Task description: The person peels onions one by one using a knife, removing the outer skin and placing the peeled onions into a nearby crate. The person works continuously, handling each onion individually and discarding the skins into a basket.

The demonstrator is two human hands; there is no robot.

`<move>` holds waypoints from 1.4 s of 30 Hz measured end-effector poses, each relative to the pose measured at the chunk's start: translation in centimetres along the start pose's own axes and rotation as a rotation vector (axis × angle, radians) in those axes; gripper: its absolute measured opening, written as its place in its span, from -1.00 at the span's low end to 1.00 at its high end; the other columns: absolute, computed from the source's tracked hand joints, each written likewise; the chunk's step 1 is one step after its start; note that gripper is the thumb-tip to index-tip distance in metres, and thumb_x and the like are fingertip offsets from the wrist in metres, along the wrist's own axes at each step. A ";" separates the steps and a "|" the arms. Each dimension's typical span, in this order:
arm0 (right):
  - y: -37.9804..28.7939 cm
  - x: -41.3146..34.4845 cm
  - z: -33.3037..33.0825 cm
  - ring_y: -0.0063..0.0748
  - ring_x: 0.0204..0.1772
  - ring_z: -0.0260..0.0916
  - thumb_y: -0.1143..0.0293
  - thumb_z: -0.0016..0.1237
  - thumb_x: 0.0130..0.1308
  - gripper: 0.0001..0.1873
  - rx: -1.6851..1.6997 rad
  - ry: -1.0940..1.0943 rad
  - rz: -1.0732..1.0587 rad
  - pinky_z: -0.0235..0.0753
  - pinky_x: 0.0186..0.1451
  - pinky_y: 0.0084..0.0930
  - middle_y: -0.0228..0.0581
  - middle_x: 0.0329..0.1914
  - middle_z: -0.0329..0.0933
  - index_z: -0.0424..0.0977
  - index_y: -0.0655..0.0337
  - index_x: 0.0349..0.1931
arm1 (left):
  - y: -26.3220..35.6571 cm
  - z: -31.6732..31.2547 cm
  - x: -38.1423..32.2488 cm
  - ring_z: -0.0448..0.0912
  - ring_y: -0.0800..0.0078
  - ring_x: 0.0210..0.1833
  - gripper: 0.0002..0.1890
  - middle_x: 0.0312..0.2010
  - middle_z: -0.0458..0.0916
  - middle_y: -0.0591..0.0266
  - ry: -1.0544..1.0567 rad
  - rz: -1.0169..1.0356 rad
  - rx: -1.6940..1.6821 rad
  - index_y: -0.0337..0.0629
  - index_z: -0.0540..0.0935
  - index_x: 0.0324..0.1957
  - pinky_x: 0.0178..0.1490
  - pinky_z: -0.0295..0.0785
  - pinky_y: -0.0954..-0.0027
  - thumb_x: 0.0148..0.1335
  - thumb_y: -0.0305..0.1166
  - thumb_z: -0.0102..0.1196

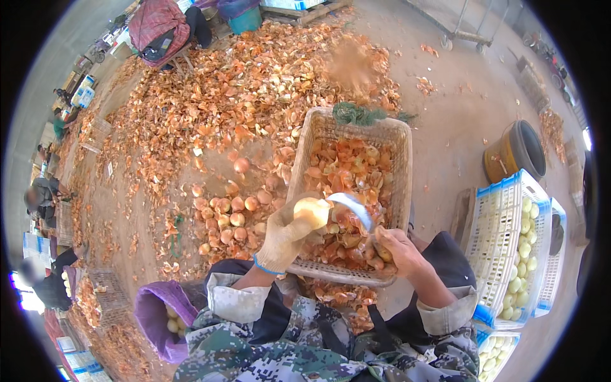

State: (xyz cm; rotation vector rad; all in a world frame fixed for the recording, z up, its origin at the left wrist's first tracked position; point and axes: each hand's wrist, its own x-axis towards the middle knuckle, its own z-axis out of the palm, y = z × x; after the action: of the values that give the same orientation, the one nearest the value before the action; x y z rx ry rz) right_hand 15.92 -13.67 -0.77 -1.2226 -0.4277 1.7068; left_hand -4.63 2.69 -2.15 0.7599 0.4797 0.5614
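My left hand (281, 243), in a pale knit glove with a blue cuff, grips a yellowish onion (311, 213) over a plastic basket. In my bare right hand (403, 253) is the handle of a knife with a curved, sickle-like blade (355, 207). The blade's tip end is beside the onion's right side; whether it touches is hard to tell. Loose orange-brown onion skins (348, 164) lie in the basket (405, 172), which stands before me between my legs. Left of it, several unpeeled onions (237, 219) rest on the floor.
At left, a purple sack (150, 310) holds pale onions. Blue-and-white crates (491, 224) of pale onions stand at right, near a bucket (499, 155). Skins (229, 86) cover the floor ahead, and a wheeled trolley (448, 28) stands beyond. Several people are at the far left.
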 end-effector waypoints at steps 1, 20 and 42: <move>0.2 0.2 0.0 -0.67 -0.74 0.13 0.03 -0.03 0.42 -0.58 -0.144 0.064 -0.116 0.09 -0.68 -0.71 -0.25 -0.61 0.42 0.47 0.28 -0.32 | 0.0 0.2 0.0 0.66 0.36 -0.14 -0.41 -0.07 0.64 0.14 -0.017 0.000 -0.015 -0.36 0.43 0.24 -0.13 0.61 0.39 0.18 -0.38 0.29; 0.0 2.1 3.4 -0.10 -0.41 0.52 0.51 0.15 0.18 -0.86 -0.853 0.506 -0.629 0.47 -0.34 -0.40 -0.08 -0.47 0.53 0.49 0.30 -0.30 | -1.0 1.4 -0.2 0.57 0.43 0.09 -0.08 0.08 0.58 0.16 -0.175 -0.218 0.307 -0.42 0.37 0.30 0.14 0.49 0.39 -0.14 -0.28 0.47; -2.1 -0.3 1.3 -0.09 -0.46 0.51 0.30 0.25 0.03 -0.75 -1.425 0.322 -0.873 0.45 -0.46 -0.26 -0.21 -0.52 0.50 0.53 0.17 -0.32 | 0.7 0.0 -0.1 0.64 0.30 0.01 -0.05 0.01 0.61 0.01 -0.098 -0.073 0.026 -0.42 0.29 0.33 -0.01 0.61 0.37 -0.10 -0.27 0.47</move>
State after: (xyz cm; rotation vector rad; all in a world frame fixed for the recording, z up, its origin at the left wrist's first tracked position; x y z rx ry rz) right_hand 15.86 -12.65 1.49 -1.7659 -1.8120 0.2515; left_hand -4.93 3.07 -1.64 0.7882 0.4230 0.4490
